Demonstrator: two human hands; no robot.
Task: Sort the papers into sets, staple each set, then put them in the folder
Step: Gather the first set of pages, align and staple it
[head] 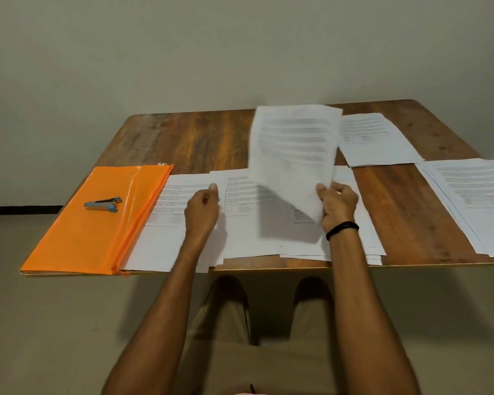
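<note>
A spread of loose printed papers (240, 232) covers the near middle of the wooden table (200, 138). My right hand (338, 205) pinches the lower corner of one sheet (293, 155) and holds it upright above the spread; the sheet is blurred. My left hand (202, 208) rests on the spread with its fingers loosely curled, and whether it grips a sheet is unclear. An orange zip folder (77, 240) lies flat at the table's left end. On the folder sits a small grey and blue stapler (103, 204).
A small pile of papers (377, 141) lies at the back right. Another, larger pile (474, 203) reaches the table's right edge. Bare wood shows at the back left and between the piles. A plain wall rises behind the table. My knees are under the near edge.
</note>
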